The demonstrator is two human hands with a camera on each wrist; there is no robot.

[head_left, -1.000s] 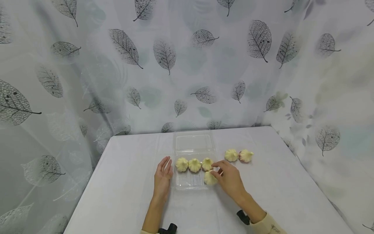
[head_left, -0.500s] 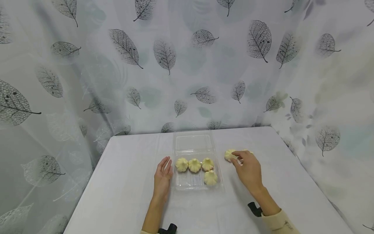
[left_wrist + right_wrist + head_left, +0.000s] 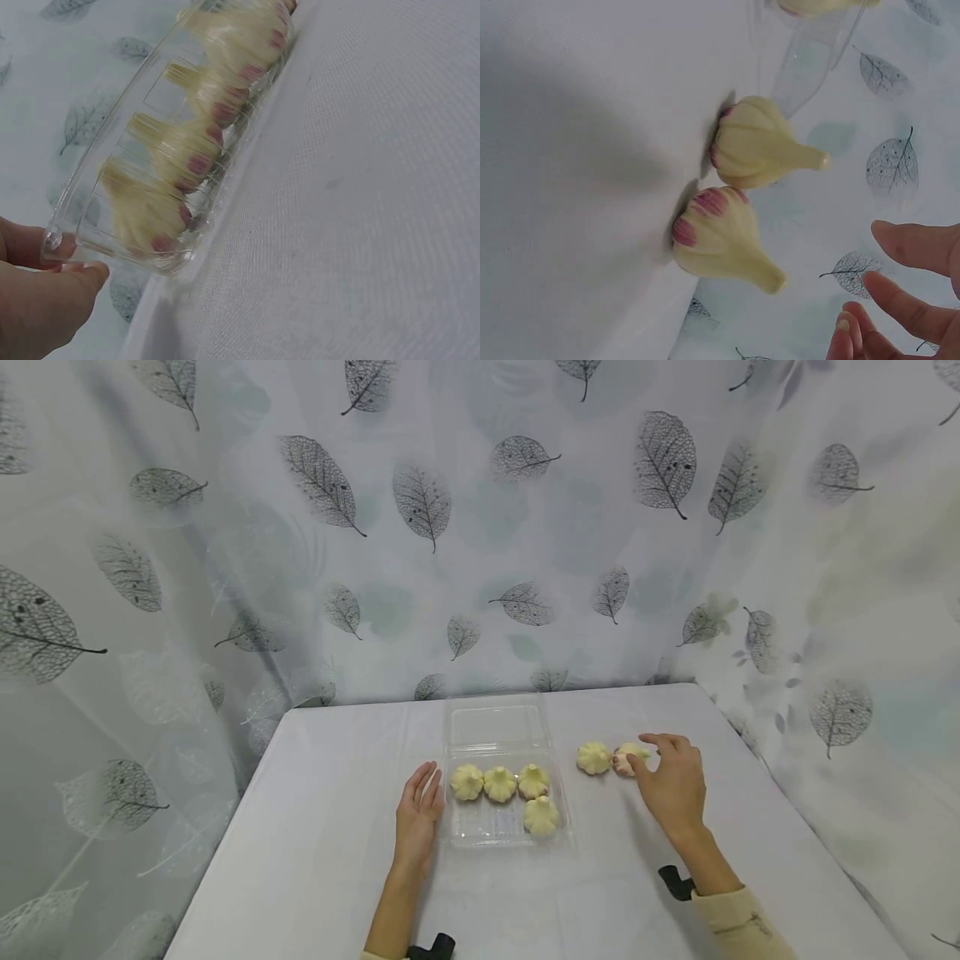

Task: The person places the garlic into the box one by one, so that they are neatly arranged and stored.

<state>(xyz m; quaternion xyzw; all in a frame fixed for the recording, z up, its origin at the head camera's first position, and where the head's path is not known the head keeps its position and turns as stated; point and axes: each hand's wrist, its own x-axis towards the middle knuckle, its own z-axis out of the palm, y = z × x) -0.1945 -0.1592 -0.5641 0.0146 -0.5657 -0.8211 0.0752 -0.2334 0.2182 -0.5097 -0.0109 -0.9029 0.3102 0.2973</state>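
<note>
The clear plastic container (image 3: 487, 842) lies with its lid folded back; several garlic bulbs (image 3: 499, 784) sit inside, most in a row. At its left rim is my left hand (image 3: 420, 818). In the left wrist view, that hand's thumb and a finger take the rim's corner between them. To the right, two more garlic bulbs (image 3: 754, 146) rest side by side on the table. Beside the outer bulb (image 3: 718, 236), which has purple patches, my right hand (image 3: 672, 783) holds its thumb and fingers apart, with nothing between them. In the right wrist view, its fingertips stand clear of both bulbs.
The container's hinged lid (image 3: 497, 725) lies flat toward the back of the white-covered table (image 3: 330, 827). A leaf-printed curtain (image 3: 480, 527) hangs behind the table and along its sides.
My right hand has let go of a garlic bulb in the container and moved right to the loose bulbs, then past the first to the outer one. My left hand has stayed put.
</note>
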